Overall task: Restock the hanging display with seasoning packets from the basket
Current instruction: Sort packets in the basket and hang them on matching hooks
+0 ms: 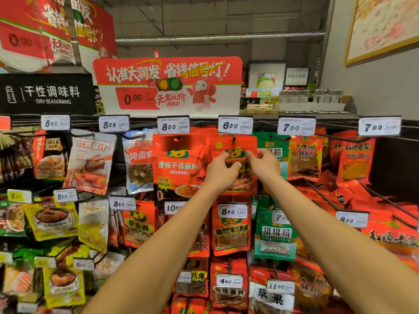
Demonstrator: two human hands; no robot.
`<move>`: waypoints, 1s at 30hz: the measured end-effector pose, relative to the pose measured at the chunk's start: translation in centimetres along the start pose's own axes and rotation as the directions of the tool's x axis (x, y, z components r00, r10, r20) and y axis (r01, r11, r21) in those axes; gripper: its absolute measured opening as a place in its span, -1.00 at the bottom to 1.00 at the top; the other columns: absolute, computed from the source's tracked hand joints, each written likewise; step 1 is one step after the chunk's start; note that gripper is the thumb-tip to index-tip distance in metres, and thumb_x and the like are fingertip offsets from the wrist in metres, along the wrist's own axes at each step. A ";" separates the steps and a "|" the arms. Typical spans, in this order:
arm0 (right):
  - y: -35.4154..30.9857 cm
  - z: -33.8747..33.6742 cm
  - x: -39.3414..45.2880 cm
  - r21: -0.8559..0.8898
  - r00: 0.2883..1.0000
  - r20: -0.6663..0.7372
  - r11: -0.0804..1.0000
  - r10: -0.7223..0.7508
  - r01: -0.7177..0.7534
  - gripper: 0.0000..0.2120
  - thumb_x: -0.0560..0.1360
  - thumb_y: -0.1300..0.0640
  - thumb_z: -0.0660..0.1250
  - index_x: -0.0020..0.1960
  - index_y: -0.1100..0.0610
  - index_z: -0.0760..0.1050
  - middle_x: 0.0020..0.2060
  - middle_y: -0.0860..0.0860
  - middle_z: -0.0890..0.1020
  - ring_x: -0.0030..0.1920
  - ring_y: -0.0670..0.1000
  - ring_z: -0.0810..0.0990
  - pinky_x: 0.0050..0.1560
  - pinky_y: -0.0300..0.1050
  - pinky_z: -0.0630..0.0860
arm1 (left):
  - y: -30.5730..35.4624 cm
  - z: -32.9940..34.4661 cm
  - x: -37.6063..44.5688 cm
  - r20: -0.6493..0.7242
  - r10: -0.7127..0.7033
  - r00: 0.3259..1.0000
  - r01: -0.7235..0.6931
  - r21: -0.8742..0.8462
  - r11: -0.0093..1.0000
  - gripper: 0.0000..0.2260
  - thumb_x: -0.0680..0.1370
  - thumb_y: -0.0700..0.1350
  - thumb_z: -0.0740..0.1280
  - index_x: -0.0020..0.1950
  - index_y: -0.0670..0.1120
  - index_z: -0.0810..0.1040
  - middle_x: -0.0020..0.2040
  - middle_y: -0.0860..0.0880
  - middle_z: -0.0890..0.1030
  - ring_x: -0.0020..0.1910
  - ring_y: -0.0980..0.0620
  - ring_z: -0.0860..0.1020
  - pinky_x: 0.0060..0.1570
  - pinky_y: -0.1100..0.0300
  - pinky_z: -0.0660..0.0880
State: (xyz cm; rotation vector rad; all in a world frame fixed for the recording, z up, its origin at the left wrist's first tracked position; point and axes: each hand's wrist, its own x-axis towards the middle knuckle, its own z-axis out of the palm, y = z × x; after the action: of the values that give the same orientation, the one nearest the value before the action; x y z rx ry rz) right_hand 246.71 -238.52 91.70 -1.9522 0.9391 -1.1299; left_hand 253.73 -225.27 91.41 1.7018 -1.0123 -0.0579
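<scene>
While both arms reach up at the pegboard, the left hand (221,171) and right hand (264,165) each pinch the top corners of a red packet (235,175), fingers curled onto its upper edge. Its hang hole sits right at the peg tip (234,139), under the 6.30 tag (235,125); can't tell if it's fully threaded on. Just left hangs a bigger red pack (179,164) reading 香辣干碟蘸料, under the 8.50 tag (173,125). Other tags along the top row read 5.90, 5.69, 7.00 and 7.99. Below the hands there's a green 胡椒粉 pack (275,236). Up top, a red sign (167,83) says 认准大润发 省钱信号灯! with 0.00 on it, and a black board (46,94) says 干性调味料 DRY SEASONING. No basket in shot.
</scene>
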 end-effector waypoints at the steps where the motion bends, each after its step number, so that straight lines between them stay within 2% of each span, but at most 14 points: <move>1: 0.2 0.2 0.4 -0.005 1.000 0.007 1.000 0.020 -0.020 -0.67 0.60 -0.16 0.29 0.13 0.07 0.60 0.01 0.05 0.66 0.06 0.13 0.59 0.05 0.00 0.47 | -0.1 0.1 0.3 -0.003 -0.022 1.000 0.022 -0.012 1.000 -0.56 0.59 -0.06 0.35 0.47 -0.11 0.48 0.37 -0.09 0.58 0.35 -0.08 0.53 0.37 0.01 0.43; 5: 0.3 0.8 1.7 0.067 0.996 0.016 0.994 0.084 -0.084 -0.66 0.58 -0.11 0.32 -0.24 0.10 0.56 -0.24 0.04 0.64 -0.12 0.13 0.59 -0.20 -0.04 0.39 | -1.1 0.1 1.6 -0.026 -0.101 0.995 0.099 -0.061 0.993 -0.53 0.58 -0.05 0.36 0.50 -0.05 0.46 0.23 0.01 0.64 0.12 0.03 0.62 0.23 0.10 0.52; 7: 0.0 1.0 2.1 0.079 0.993 0.011 0.990 0.118 -0.118 -0.62 0.57 -0.10 0.34 -0.32 0.10 0.50 -0.29 0.03 0.61 -0.17 0.12 0.57 -0.19 -0.01 0.39 | -1.6 -0.1 2.2 -0.032 -0.126 0.991 0.123 -0.086 0.989 -0.52 0.58 -0.06 0.36 0.51 -0.03 0.43 0.22 0.03 0.62 0.01 0.11 0.60 0.17 0.12 0.53; 8: 0.0 1.0 2.2 0.081 0.991 0.012 0.988 0.131 -0.131 -0.61 0.57 -0.11 0.35 -0.33 0.10 0.48 -0.29 0.04 0.61 -0.17 0.12 0.56 -0.18 0.00 0.41 | -1.7 -0.1 2.3 -0.033 -0.131 0.991 0.128 -0.091 0.988 -0.51 0.58 -0.06 0.37 0.51 -0.03 0.43 0.27 0.01 0.61 0.02 0.10 0.59 0.17 0.13 0.52; 11: 0.4 0.6 2.1 0.095 0.990 0.051 0.986 0.129 -0.134 -0.62 0.56 -0.15 0.35 -0.30 0.07 0.46 -0.23 0.08 0.63 -0.16 0.13 0.58 -0.13 0.02 0.49 | -2.1 -0.2 2.3 -0.033 -0.129 0.991 0.126 -0.082 0.989 -0.52 0.58 -0.04 0.37 0.50 -0.03 0.44 0.40 -0.03 0.54 0.25 0.03 0.54 0.30 0.08 0.48; 14: 1.2 -0.7 1.2 0.121 0.993 0.065 0.987 0.102 -0.109 -0.71 0.58 -0.18 0.32 -0.11 0.03 0.55 -0.08 0.08 0.69 -0.04 0.14 0.64 0.02 0.02 0.56 | -1.9 -0.2 1.6 -0.062 -0.112 0.992 0.106 -0.086 0.991 -0.57 0.59 -0.04 0.37 0.46 -0.05 0.48 0.36 -0.03 0.56 0.22 0.07 0.52 0.21 0.16 0.44; 16: 1.8 -2.1 0.5 0.165 0.997 0.030 0.983 0.075 -0.078 -0.76 0.60 -0.11 0.31 -0.08 0.04 0.58 -0.09 0.09 0.71 -0.04 0.14 0.67 0.08 0.09 0.60 | -1.6 -0.3 0.7 -0.092 -0.092 0.991 0.083 -0.103 0.991 -0.65 0.60 -0.06 0.36 0.38 -0.08 0.54 0.29 -0.04 0.61 0.21 0.03 0.57 0.24 0.10 0.49; 17: 2.0 -2.9 -0.1 0.204 0.997 0.031 0.976 0.071 -0.076 -0.79 0.61 -0.04 0.31 -0.10 0.06 0.58 -0.13 0.09 0.72 -0.12 0.10 0.69 0.01 0.09 0.63 | -1.3 -0.3 0.0 -0.100 -0.089 0.991 0.076 -0.128 0.989 -0.72 0.61 -0.09 0.35 0.31 -0.09 0.58 0.23 -0.04 0.64 0.17 0.02 0.61 0.25 0.05 0.52; 19: 2.4 -4.6 -1.6 0.284 0.993 0.097 0.955 0.060 -0.085 -0.84 0.61 0.09 0.30 -0.12 0.09 0.57 -0.23 0.09 0.72 -0.36 0.00 0.64 -0.33 -0.07 0.57 | -0.6 -0.5 -1.8 -0.083 -0.090 0.992 0.069 -0.229 0.971 -0.89 0.63 -0.15 0.32 0.09 -0.04 0.63 0.02 -0.03 0.68 -0.06 0.07 0.67 0.07 0.06 0.59; 21: 2.9 -6.6 -3.5 0.339 0.986 0.164 0.937 0.025 -0.081 -0.83 0.60 0.18 0.30 -0.15 0.12 0.57 -0.37 0.04 0.68 -0.49 -0.03 0.57 -0.50 -0.21 0.42 | 0.0 -0.6 -3.8 -0.066 -0.089 0.994 0.065 -0.301 0.951 -0.84 0.65 -0.18 0.28 -0.04 -0.02 0.62 -0.15 -0.02 0.68 -0.24 0.09 0.65 -0.14 0.14 0.59; 23: 3.9 -8.4 -5.8 0.389 0.976 0.216 0.918 -0.013 -0.074 -0.81 0.59 0.23 0.30 -0.19 0.15 0.56 -0.45 0.01 0.64 -0.52 -0.02 0.56 -0.55 -0.24 0.39 | 0.1 -0.7 -6.0 -0.054 -0.101 0.993 0.077 -0.326 0.942 -0.81 0.65 -0.19 0.26 -0.07 -0.05 0.63 -0.22 -0.01 0.70 -0.28 0.05 0.64 -0.22 0.21 0.60; 26: 7.0 -10.2 -9.5 0.459 0.956 0.289 0.883 -0.044 -0.098 -0.79 0.58 0.28 0.29 -0.23 0.18 0.54 -0.47 0.04 0.62 -0.55 -0.01 0.54 -0.58 -0.26 0.38 | -1.1 0.0 -9.6 -0.034 -0.154 0.987 0.134 -0.343 0.930 -0.79 0.65 -0.20 0.25 -0.10 -0.07 0.64 -0.27 -0.02 0.70 -0.32 0.04 0.64 -0.32 0.28 0.58; 28: 10.2 -10.6 -12.2 0.471 0.940 0.340 0.870 -0.026 -0.146 -0.77 0.59 0.30 0.29 -0.23 0.18 0.54 -0.47 0.06 0.61 -0.56 0.00 0.54 -0.59 -0.26 0.38 | -3.0 1.1 -12.2 -0.009 -0.221 0.975 0.205 -0.342 0.917 -0.78 0.66 -0.19 0.24 -0.10 -0.09 0.65 -0.27 -0.03 0.70 -0.34 0.06 0.63 -0.39 0.34 0.51; 30: 14.2 -10.5 -14.8 0.457 0.920 0.390 0.860 0.037 -0.228 -0.77 0.59 0.30 0.29 -0.23 0.19 0.55 -0.46 0.09 0.61 -0.56 0.01 0.54 -0.59 -0.26 0.37 | -5.5 2.7 -15.0 0.019 -0.303 0.953 0.293 -0.314 0.903 -0.78 0.66 -0.20 0.23 -0.09 -0.11 0.65 -0.27 -0.02 0.70 -0.35 0.08 0.64 -0.37 0.32 0.53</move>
State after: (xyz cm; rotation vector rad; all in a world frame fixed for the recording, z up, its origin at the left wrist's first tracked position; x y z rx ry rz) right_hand 228.45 -235.37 78.05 -1.5652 0.5058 -0.7811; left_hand 246.07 -217.53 79.40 1.5422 -0.6696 -0.3737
